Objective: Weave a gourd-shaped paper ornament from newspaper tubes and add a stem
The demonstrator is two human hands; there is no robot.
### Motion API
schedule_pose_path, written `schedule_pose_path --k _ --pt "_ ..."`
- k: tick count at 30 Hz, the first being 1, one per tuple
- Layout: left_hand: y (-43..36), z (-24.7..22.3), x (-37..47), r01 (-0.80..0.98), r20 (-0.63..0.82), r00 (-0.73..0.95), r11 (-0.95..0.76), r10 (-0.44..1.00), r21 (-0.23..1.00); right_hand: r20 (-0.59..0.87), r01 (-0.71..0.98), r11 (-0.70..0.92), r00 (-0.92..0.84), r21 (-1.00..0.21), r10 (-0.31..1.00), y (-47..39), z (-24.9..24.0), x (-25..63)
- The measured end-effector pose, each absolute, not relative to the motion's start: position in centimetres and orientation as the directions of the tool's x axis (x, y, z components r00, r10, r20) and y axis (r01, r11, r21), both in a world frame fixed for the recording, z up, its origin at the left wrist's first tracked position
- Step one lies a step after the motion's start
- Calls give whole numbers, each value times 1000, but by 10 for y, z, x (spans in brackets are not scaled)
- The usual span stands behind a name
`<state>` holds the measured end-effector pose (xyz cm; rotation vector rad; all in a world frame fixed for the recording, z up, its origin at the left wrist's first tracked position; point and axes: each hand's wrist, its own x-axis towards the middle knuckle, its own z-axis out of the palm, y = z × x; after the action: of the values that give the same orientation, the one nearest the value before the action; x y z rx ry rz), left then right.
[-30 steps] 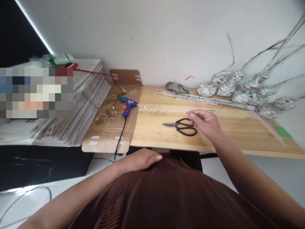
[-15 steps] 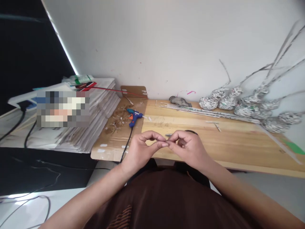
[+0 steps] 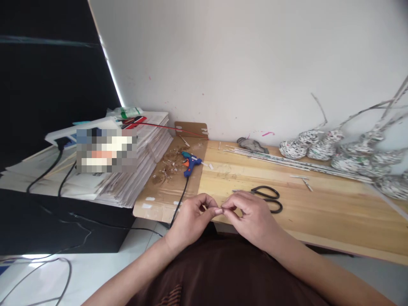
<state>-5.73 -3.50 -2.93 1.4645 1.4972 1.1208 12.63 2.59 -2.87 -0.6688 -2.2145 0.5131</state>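
My left hand (image 3: 195, 216) and my right hand (image 3: 250, 214) meet fingertip to fingertip above the table's front edge. Thumb and index finger of each are pinched together. Whatever lies between them is too small to make out. Scissors (image 3: 276, 199) with black handles lie on the wooden table (image 3: 321, 212), partly covered by my right hand. Beyond my left hand, a blue glue gun (image 3: 191, 165) rests on a cardboard sheet (image 3: 159, 187), its black cord running down behind that hand.
Thin rolled paper sticks (image 3: 296, 165) lie along the table's back, near a grey cloth (image 3: 253, 145). Woven paper shapes (image 3: 293, 148) with long stems stand at the right by the wall. Stacked paper (image 3: 149, 148) bearing a power strip (image 3: 92, 127) is on the left. Short paper pieces (image 3: 306, 183) lie mid-table.
The view has turned, so the table and its things sit further right and lower. More of the scissors shows now. Both hands stay pinched together.
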Motion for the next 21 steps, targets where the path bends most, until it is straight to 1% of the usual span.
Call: schedule_pose_path --k 4,7,10,12,15,19,21 --pt "-37 -34 -57 318 55 -86 -24 995 948 532 310 767 -576 -561 621 25 -29 124" --pt "-38 -34 -58 322 68 -113 -28 991 946 500 323 721 -547 -613 671 24 -28 122" --pt "-37 -33 -61 298 34 -41 -20 999 954 434 321 645 -529 -694 729 22 -26 121" --pt "-36 -33 -64 208 -46 43 36 998 977 355 316 566 -527 -761 772 21 -25 120" --pt "-36 -34 -67 35 -184 146 180 972 983 258 297 462 -531 -836 807 19 -22 120" --pt "-36 -32 -66 -125 -286 209 315 935 941 238 266 432 -540 -862 807 17 -20 121" --pt "-36 -30 -65 -211 -326 250 380 912 901 205 248 387 -539 -888 817 17 -20 121"
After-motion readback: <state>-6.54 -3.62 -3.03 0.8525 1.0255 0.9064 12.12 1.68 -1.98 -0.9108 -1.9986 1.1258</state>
